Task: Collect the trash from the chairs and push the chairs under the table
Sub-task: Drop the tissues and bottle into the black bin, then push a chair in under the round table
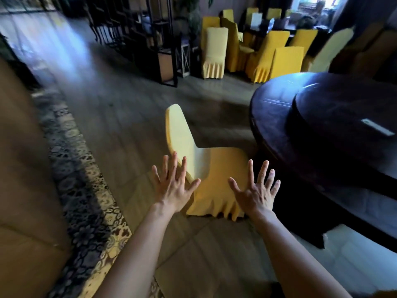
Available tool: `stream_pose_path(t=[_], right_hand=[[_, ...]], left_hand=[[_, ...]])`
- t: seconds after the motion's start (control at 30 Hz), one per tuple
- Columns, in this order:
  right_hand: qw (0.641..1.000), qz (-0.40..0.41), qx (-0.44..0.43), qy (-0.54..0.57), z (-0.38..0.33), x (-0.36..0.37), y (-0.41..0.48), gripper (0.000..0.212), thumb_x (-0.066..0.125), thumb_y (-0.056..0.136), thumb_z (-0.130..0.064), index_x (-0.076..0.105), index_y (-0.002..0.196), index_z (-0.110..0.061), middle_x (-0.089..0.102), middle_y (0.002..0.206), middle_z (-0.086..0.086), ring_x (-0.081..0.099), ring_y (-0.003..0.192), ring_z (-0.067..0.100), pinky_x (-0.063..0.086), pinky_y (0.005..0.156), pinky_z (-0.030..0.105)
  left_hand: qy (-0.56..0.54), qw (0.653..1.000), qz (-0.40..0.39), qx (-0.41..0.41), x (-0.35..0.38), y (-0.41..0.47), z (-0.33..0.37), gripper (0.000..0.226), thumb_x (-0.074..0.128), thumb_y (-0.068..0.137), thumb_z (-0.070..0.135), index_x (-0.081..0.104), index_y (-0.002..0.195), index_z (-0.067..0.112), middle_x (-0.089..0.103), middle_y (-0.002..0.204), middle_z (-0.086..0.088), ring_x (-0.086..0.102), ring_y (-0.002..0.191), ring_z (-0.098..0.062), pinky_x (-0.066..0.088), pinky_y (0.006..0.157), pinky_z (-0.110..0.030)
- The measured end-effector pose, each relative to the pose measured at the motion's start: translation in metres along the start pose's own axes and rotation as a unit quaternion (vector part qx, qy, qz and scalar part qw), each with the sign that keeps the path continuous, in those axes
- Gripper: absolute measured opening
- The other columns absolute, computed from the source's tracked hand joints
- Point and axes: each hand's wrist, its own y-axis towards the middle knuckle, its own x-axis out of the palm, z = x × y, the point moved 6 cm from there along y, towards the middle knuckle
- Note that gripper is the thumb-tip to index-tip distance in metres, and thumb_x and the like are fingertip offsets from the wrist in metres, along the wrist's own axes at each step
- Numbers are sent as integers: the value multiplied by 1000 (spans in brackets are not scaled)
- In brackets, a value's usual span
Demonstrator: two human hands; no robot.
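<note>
Head view: one yellow-covered chair (223,168) stands in the middle of the floor, just left of one round dark table (277,123). Far behind, a crowd of like chairs (257,52) is too bunched to count. The near chair's cover is pale on the tall curved back, deeper yellow on the seat, with a pleated skirt. Two hands reach toward it: the left hand (174,188) before the back's lower edge, the right hand (255,192) before the skirt. Both have fingers spread wide, holding nothing; contact cannot be told.
</note>
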Motion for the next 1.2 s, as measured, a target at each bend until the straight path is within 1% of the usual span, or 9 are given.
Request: stream_pose_path(t=[0.07,0.3,0.43,0.6,0.73,0.9,1.0,1.1,1.2], right_hand=[[1000,-9,-20,-6,-39,7,6,96,17,86,-88,-18,159,-37,-32,166,9,-19,156,36,-10,125,56],[998,-14,-63,-19,-153,29,56,94,12,86,-88,-22,157,-37,-42,158,6,-24,154,37,-11,124,58],[997,-15,-69,-11,-203,55,106,96,5,82,-89,-22,158,-37,-40,161,7,-23,154,38,-8,124,61],[996,-25,-83,5,-269,92,179,96,8,85,-89,-22,158,-34,-39,162,8,-22,154,39,-15,122,61],[997,-38,-54,47,-318,121,233,99,-8,78,-89,-22,159,-33,-36,164,7,-18,155,40,-13,122,61],[994,-64,-19,85,-362,146,278,96,-15,76,-87,-25,156,-35,-42,158,5,-14,156,39,-10,123,60],[991,-80,3,109,-381,160,296,89,-6,84,-81,-22,158,-33,-43,154,4,-12,157,38,-6,124,60],[986,-74,43,146,-394,178,307,79,2,91,-74,-24,155,-36,-40,157,1,-9,158,35,-6,125,58],[980,-51,95,165,-404,192,313,74,-1,93,-73,-26,154,-40,-38,158,-2,-9,158,29,-10,124,55]], left_hand=[[0,1000,1,-14,-8,9,-35,84,5,91,81,-28,153,34,-38,161,-3,-30,152,-28,-18,120,-60],[3,1000,17,-25,-15,67,-111,85,-4,88,83,-26,155,35,-42,158,0,-32,150,-26,-21,119,-59],[9,1000,10,-22,-14,121,-140,84,-7,87,82,-31,154,36,-45,158,2,-34,150,-26,-22,119,-58],[10,1000,8,-11,-11,208,-175,82,-11,84,82,-31,151,39,-41,160,2,-34,150,-25,-19,120,-60],[42,999,-25,-6,-8,276,-204,84,-5,88,80,-22,157,36,-35,164,1,-31,152,-27,-18,120,-60],[44,997,-56,19,-4,347,-229,79,-3,90,78,-16,159,40,-34,165,3,-31,152,-27,-18,120,-61],[49,995,-73,47,3,390,-241,76,1,93,77,-11,159,42,-32,165,4,-29,153,-27,-17,120,-62],[57,991,-85,90,10,431,-246,74,-3,92,75,-9,159,46,-32,165,5,-29,153,-27,-20,119,-60],[61,981,-105,151,24,472,-245,72,-3,93,74,-10,159,47,-31,166,5,-30,152,-27,-22,118,-60]])
